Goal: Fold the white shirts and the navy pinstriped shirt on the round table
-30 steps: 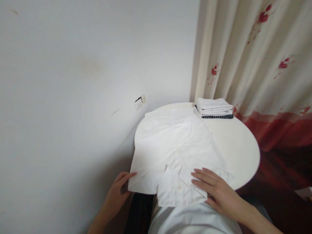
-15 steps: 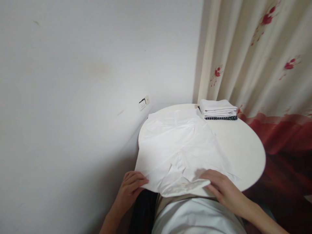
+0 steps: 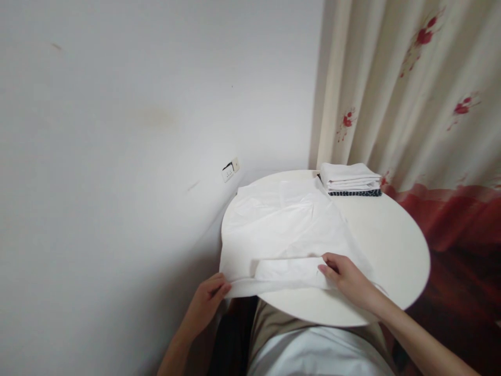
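Note:
A white shirt (image 3: 282, 230) lies spread over the left half of a round white table (image 3: 387, 245). Its near edge is folded back onto itself as a narrow band. My left hand (image 3: 209, 300) pinches the shirt's lower left corner at the table's edge, fingers closed on the cloth. My right hand (image 3: 346, 277) grips the folded band near its right end, fingers curled on the fabric.
A stack of folded white cloths (image 3: 350, 177) with a dark patterned one at the bottom sits at the table's far edge. A wall socket (image 3: 230, 169) is on the white wall to the left. A cream curtain (image 3: 410, 94) with red flowers hangs behind and to the right.
The shirt's near hem, which hung over the table edge, has been lifted and folded back onto the shirt. Both hands went from flat to gripping the cloth and moved away from me.

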